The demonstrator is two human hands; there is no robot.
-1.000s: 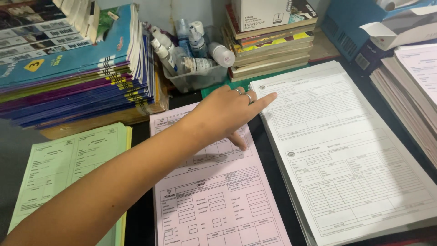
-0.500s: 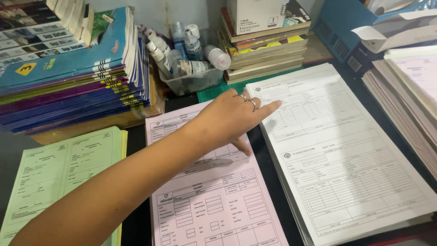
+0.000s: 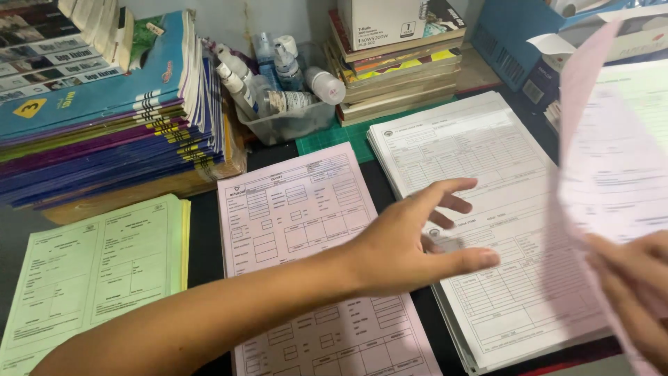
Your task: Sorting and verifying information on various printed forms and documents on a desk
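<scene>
The left hand (image 3: 417, 240) hovers with fingers spread and empty over the white form stack (image 3: 480, 209), right of the pink forms (image 3: 306, 223), while the right hand (image 3: 630, 278) pinches loose pink sheets (image 3: 598, 174) upright beyond that stack's right edge, seemingly to keep them together.

Thick stack of white printed forms (image 3: 487, 209) lying flat, pink sheet (image 3: 598, 174) lifted upright beside it

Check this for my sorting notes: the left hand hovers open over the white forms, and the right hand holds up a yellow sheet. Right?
Not quite. The head view shows the right hand holding up a pink sheet, not a yellow one. The rest stands: the left hand is open, fingers spread, over the white forms.
</scene>
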